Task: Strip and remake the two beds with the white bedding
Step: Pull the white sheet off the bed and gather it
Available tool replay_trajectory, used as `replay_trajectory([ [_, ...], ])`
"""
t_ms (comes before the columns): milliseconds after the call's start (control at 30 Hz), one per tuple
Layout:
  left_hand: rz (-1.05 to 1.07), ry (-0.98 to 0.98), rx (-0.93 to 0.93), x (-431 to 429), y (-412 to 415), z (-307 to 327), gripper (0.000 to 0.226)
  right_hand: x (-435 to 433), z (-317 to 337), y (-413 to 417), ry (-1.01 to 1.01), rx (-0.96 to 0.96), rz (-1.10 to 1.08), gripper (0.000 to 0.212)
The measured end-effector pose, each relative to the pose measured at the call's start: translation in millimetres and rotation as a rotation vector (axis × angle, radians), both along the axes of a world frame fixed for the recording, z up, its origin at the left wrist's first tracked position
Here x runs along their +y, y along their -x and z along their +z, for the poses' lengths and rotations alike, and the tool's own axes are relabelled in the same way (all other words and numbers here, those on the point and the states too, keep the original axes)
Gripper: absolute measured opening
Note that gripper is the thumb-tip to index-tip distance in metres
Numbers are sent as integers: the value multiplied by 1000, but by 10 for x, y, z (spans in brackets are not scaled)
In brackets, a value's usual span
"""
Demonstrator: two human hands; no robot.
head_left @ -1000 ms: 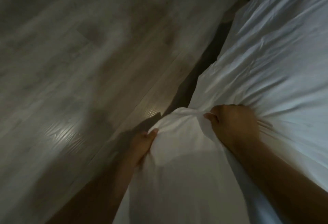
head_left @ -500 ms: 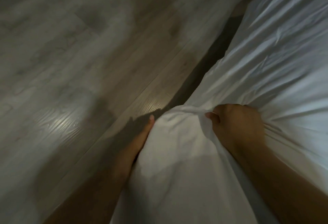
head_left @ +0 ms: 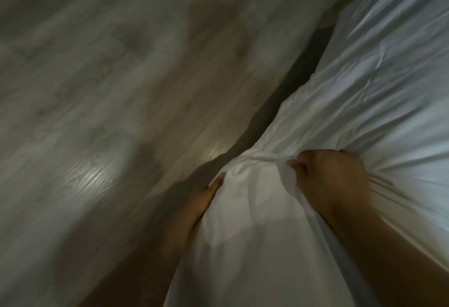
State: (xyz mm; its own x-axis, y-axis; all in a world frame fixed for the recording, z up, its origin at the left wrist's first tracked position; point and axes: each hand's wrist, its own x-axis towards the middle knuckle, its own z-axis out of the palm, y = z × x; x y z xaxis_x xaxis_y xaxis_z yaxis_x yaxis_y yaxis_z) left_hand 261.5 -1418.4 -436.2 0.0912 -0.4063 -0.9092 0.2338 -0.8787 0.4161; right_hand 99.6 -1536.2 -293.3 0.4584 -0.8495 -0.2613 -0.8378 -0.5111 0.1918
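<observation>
sheet (head_left: 255,221) of white cloth rises in a bunched peak at the edge of the bed (head_left: 401,51), between both hands. right hand (head_left: 332,180) grips a gathered fold at the peak, fingers curled into it. left hand (head_left: 204,199) lies along the sheet on the side toward the floor (head_left: 97,88), one digit straight on the cloth; the rest is hidden, so its hold is unclear.

No text, label, brand, number or sign can be read. The white sheet (head_left: 364,76) is plain, and the wooden floor (head_left: 97,88) shows only its grain. The picture is dim and a little blurred.
</observation>
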Motion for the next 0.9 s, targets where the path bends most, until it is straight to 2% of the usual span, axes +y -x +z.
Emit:
replay_trajectory([
  [67,17,28,-64,4,-29,-17,65,-1,-29,34,7,21,-6,37],
  [167,50,150,-275,-28,-238,4,35,2,-108,80,21,-40,-2,36],
  [233,67,270,-387,-118,-418,168,24,0,-91,101,40,-125,-11,39],
  [300,65,364,-511,-195,-584,338,35,9,-9,59,70,-223,-27,42],
  [367,79,406,-594,-221,-713,494,48,29,144,-95,-2,-223,-167,49],
  [433,59,436,-623,-218,-807,637,52,6,253,-219,-114,-178,-358,64],
  [500,52,450,-594,-207,-882,744,54,-28,329,-287,-228,-256,-460,67],
  [533,50,448,-572,-213,-913,798,56,-57,371,-312,-225,-345,-458,64],
  [600,41,434,-535,-263,-970,900,56,-112,452,-341,-96,-490,-378,57],
  [667,51,417,-531,-371,-1034,1005,54,-171,504,-392,67,-541,-287,53],
  [733,67,427,-542,-478,-1076,1051,52,-209,448,-402,89,-482,-261,51],
  [833,0,423,-593,-471,-1013,962,53,-66,193,-269,-7,-179,-270,50],
  [900,-25,394,-622,-368,-956,913,53,0,162,-232,10,-132,-247,46],
])
